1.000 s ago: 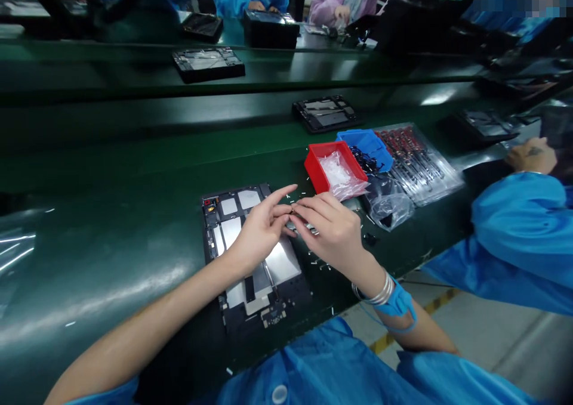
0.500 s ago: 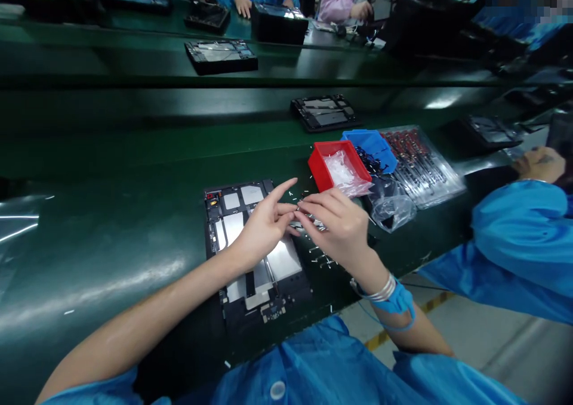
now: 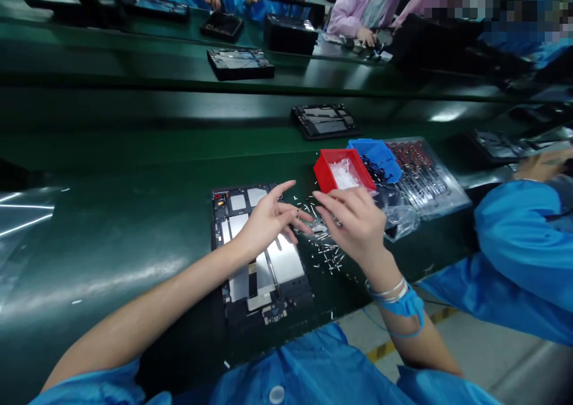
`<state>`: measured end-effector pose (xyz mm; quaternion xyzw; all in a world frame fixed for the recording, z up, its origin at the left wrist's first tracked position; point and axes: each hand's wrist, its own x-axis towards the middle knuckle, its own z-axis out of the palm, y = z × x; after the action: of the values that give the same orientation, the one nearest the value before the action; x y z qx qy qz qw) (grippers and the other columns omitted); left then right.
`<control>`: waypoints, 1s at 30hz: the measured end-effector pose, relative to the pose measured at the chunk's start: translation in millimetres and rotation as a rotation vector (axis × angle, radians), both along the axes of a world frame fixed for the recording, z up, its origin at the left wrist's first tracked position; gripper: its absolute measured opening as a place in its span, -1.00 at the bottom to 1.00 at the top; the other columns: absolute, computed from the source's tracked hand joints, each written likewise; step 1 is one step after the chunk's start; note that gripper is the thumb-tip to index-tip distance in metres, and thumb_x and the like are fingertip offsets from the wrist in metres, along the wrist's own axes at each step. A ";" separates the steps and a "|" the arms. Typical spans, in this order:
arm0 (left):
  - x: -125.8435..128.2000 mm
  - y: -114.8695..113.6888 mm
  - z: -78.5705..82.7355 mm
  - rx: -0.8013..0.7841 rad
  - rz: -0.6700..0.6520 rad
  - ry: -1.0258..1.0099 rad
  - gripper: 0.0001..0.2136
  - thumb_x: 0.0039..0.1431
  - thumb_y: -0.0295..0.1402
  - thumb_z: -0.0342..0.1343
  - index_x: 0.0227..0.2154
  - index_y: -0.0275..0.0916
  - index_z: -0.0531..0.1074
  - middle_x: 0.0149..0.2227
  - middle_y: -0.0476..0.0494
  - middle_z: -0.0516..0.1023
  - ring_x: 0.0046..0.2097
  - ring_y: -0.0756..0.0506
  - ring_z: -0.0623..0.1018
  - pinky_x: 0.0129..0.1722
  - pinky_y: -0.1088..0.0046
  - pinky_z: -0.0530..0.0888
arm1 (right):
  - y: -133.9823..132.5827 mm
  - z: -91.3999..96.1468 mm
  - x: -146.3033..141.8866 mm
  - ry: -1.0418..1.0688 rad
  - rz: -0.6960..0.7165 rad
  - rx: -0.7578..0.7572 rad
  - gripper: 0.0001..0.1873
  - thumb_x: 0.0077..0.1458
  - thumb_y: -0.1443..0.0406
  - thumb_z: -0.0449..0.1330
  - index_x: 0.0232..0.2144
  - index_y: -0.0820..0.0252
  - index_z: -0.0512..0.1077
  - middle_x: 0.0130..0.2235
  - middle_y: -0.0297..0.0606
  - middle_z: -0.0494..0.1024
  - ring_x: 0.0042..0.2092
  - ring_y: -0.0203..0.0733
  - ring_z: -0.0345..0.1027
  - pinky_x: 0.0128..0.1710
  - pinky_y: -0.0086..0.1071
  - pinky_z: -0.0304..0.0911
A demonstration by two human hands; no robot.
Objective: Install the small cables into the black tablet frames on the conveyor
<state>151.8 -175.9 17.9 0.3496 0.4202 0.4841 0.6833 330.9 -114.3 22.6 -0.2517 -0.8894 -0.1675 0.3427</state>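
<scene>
Right hand (image 3: 360,226) has parted from left hand (image 3: 268,220), fanned above an opened tablet (image 3: 289,265), frame centre; whether either grip pinches anything is unclear.

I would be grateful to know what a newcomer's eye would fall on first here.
Probably the bright red bin, standing just beyond the right hand, with a blue bin close behind it. Next might come the opened tablet, silvery and black, lying flat on the green table beneath the left hand.
</scene>
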 end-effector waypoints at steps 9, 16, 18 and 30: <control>-53.8 -2.7 -5.8 0.338 0.201 0.828 -0.60 0.20 -0.44 -0.01 0.12 -0.29 0.29 -0.03 -0.24 0.54 0.00 -0.17 0.51 0.00 0.17 0.44 | -15.5 2.4 -25.3 0.301 0.119 -0.325 -0.85 0.10 0.43 0.20 -0.41 0.13 0.55 -0.43 -0.28 0.56 -0.35 -0.24 0.38 -0.37 -0.32 0.33; -90.1 -11.8 -32.0 0.235 0.227 1.218 -0.61 0.15 -0.51 0.00 0.06 -0.34 0.36 -0.06 -0.20 0.56 0.02 -0.17 0.48 0.11 0.15 0.35 | -38.8 -6.9 -61.4 0.576 0.187 -1.402 -0.76 -0.14 0.29 0.35 -0.31 0.15 0.56 -0.47 -0.36 0.53 -0.46 -0.33 0.33 -0.46 -0.36 0.29; -91.7 -24.1 -30.9 0.252 0.248 1.218 -0.60 0.17 -0.52 -0.02 0.09 -0.32 0.34 -0.01 -0.19 0.54 0.05 -0.13 0.47 0.11 0.21 0.36 | -48.1 -11.3 -76.1 0.533 0.243 -1.603 -0.72 -0.19 0.26 0.38 -0.33 0.18 0.55 -0.49 -0.38 0.51 -0.47 -0.35 0.32 -0.44 -0.37 0.29; -69.7 -171.7 -44.7 0.516 0.371 1.392 -0.74 0.24 -0.44 0.02 -0.01 -0.34 0.34 0.04 -0.34 0.46 0.06 -0.19 0.47 0.03 0.22 0.45 | -72.3 -33.1 -112.2 0.233 0.184 -1.587 -0.86 -0.13 0.39 0.29 -0.41 0.18 0.47 -0.49 -0.41 0.48 -0.43 -0.35 0.33 -0.39 -0.38 0.24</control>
<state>82.1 -347.7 -26.8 0.6461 0.6793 0.3419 0.0653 218.7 -186.5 -10.5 -0.3619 -0.7189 0.5702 0.1648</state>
